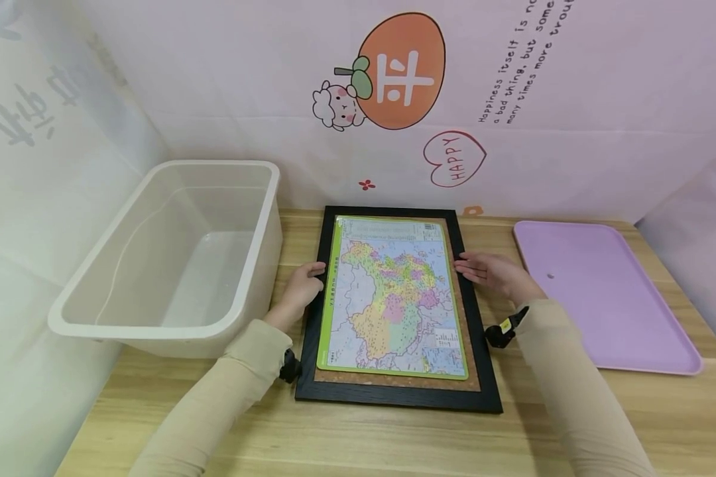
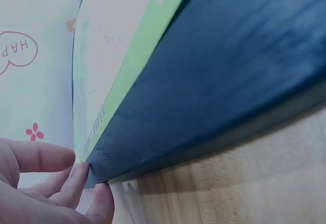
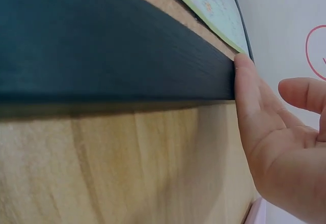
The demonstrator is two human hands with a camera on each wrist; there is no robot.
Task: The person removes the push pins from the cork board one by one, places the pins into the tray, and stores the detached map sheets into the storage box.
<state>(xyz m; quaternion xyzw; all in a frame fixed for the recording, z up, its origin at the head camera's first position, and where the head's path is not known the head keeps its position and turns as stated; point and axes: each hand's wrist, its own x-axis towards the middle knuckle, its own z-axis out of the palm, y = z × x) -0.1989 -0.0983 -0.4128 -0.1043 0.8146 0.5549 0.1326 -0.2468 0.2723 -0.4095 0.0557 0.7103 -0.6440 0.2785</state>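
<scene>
A black-framed cork board (image 1: pixel 400 395) lies on the wooden table, with a green-edged map sheet (image 1: pixel 358 311) on its cork. The map is printed with coloured regions. My left hand (image 1: pixel 301 291) is at the frame's left side, its fingertips against the outer edge; in the left wrist view loosely bent fingers (image 2: pixel 76 180) meet the black border. Across the board, my right hand (image 1: pixel 498 273) touches the right side with fairly straight fingers. In the right wrist view the fingers (image 3: pixel 247 81) rest along the border's outer edge, while the thumb stands apart.
A deep white plastic bin (image 1: pixel 261 265) stands left of the board, close to my left forearm. To the right lies a flat purple tray (image 1: pixel 608 298), partly behind my right sleeve. A printed wall cover (image 1: pixel 244 79) rises behind the wooden table (image 1: pixel 310 437).
</scene>
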